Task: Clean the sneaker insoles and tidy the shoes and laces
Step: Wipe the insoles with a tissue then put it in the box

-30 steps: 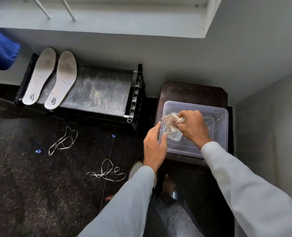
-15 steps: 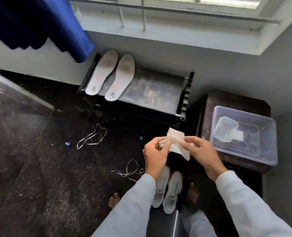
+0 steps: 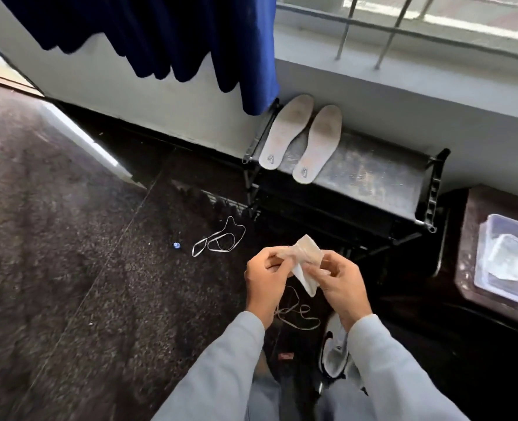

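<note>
While the person stands in front of the black shoe rack [image 3: 373, 177], the left hand [image 3: 266, 275] and the right hand [image 3: 339, 281] are raised close together, each pinching a crumpled white wipe [image 3: 306, 253] between thumb and fingertips so that it hangs in the air between them. Two pale insoles [image 3: 286, 132] lie face up, just beside each other, on the left end of the rack's top shelf, toes toward the wall. On the dark floor in front of the rack's left end lies a loose white lace [image 3: 221, 241]; a second lace [image 3: 297, 314] lies farther out from the rack, beneath the hands. A white sneaker [image 3: 335, 354] stands near it, partly hidden by the right sleeve. Right of the rack, a clear plastic box [image 3: 482, 256] sits on a small dark worktop [image 3: 470, 220]. A blue curtain [image 3: 191, 41] hangs above the rack's left end.
</note>
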The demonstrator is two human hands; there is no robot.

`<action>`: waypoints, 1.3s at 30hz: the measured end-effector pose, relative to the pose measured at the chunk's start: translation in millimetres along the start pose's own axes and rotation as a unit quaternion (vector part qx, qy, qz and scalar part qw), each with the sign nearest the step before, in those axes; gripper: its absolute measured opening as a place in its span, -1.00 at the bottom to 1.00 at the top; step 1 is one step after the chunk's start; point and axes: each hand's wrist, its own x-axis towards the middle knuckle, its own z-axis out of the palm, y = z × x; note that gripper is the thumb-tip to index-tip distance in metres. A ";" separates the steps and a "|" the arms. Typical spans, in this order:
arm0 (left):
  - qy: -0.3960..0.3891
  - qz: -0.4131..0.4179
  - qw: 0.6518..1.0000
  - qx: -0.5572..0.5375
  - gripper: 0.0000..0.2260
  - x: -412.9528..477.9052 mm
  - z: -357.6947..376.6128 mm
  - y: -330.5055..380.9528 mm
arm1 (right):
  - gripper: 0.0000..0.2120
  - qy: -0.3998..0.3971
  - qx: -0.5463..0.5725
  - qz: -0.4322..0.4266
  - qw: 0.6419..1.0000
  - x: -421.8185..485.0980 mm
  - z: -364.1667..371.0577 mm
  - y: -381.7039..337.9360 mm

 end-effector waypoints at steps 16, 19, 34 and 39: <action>0.038 -0.007 0.999 0.035 -0.90 184.3 60.3 74.4 | -0.93 0.195 -0.041 -0.068 0.978 194.0 -24.2 -62.3; 0.074 -0.067 0.993 0.056 -0.93 242.6 72.8 66.2 | -0.89 0.221 -0.066 -0.076 0.970 264.5 -36.8 -66.9; -0.017 -0.160 0.978 0.135 -0.95 314.3 104.3 61.0 | -0.81 0.197 -0.296 -0.179 0.917 357.8 -31.4 -36.4; -0.081 -0.210 0.973 0.054 -0.91 332.3 85.7 80.5 | -0.79 0.183 -0.283 -0.237 0.911 358.8 -22.8 -54.9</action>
